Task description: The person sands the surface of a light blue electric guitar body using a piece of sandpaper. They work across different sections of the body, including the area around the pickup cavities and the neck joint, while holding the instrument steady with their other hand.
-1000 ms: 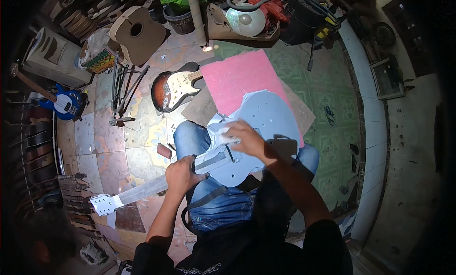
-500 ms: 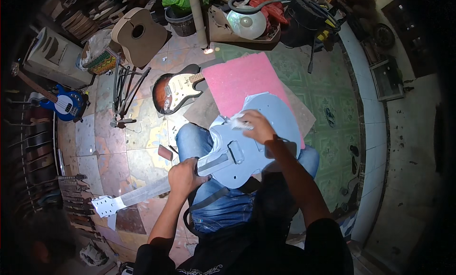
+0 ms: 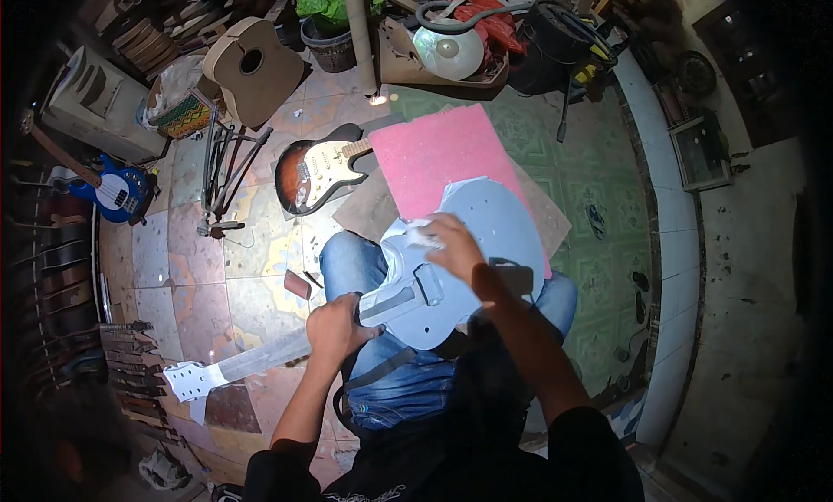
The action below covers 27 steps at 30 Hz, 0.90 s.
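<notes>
A grey-white unfinished electric guitar lies across my lap, its neck running down to the left and its body to the right. My left hand is closed round the neck close to the body, the thumb lying across it. My right hand holds a crumpled white cloth against the upper edge of the body, by the inner curve near the neck. My fingers partly hide the cloth. Pale masking material shows along that edge, and a dark pickup cavity sits below my right hand.
A pink sheet lies on cardboard beyond the guitar. Left of it is a sunburst electric guitar. A folded black stand, an acoustic guitar body and a blue bass are farther left. A small reddish-brown piece lies by my knee.
My right hand has moved with the cloth slightly left and down along the guitar body's edge. My left hand keeps its grip on the neck. The view has shifted slightly.
</notes>
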Motion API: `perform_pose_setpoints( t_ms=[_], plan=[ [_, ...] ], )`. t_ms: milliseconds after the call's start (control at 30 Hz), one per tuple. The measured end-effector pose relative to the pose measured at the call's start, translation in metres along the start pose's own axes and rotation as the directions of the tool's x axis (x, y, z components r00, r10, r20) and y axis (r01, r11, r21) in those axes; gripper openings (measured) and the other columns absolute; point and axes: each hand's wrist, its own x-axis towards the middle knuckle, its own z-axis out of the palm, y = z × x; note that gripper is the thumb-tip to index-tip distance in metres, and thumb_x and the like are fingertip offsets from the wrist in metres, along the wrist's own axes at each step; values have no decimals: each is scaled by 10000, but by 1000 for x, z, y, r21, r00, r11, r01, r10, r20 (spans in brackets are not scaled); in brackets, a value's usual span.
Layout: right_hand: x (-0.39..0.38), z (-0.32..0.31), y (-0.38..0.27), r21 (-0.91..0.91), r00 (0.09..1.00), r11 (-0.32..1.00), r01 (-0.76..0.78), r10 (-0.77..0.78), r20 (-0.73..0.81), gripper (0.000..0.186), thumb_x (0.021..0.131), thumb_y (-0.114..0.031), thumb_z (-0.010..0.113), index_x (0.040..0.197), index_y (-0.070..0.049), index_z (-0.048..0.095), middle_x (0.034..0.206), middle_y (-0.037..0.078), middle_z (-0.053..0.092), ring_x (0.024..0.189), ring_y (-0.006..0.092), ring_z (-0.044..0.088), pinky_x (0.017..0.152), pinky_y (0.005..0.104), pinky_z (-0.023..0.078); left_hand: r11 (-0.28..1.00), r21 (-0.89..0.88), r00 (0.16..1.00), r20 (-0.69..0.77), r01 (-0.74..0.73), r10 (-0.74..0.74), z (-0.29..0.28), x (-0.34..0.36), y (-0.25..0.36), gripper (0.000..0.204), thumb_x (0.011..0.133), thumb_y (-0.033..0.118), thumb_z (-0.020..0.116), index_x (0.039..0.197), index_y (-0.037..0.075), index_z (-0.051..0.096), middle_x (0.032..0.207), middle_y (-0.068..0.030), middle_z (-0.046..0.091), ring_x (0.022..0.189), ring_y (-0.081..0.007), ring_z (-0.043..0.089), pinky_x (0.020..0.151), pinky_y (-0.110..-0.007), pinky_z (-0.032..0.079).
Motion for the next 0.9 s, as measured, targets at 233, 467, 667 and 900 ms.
perform_pose_setpoints(
  t_ms=[233,467,667,900],
  plan=[
    [-3,-10,17,-28,997,997,-76,75,-30,503,694,-37,850,1179,-80,723,1293,136,660,1221,378,600,1091,451,478,1000,15,1000,23,2,-2,-2,0,2,601,616,467,930,1051,97,743,932,-125,763,830,-342,751,713,-456,575],
    [15,24,-39,-11,997,997,72,-72,26,473,700,-39,836,1158,-47,715,1337,169,635,1265,387,588,1106,446,472,1000,2,999,39,18,-18,-4,-1,2,554,614,474,927,956,91,721,888,-126,754,790,-351,744,708,-459,570],
    [-2,-5,8,-91,985,988,-128,115,-132,466,701,-52,831,1156,-69,732,1262,149,669,1199,387,607,1072,455,478,1000,-5,1000,-1,-6,6,-1,-3,1,561,605,463,938,971,93,728,881,-129,754,781,-356,743,699,-459,571],
    [1,17,-7,30,997,999,-23,25,-74,485,731,-76,832,1203,-70,722,1307,155,660,1228,385,601,1090,451,477,1000,25,1000,7,-18,18,0,-2,1,575,613,471,934,997,89,739,884,-127,763,786,-348,749,703,-453,576]
  ],
)
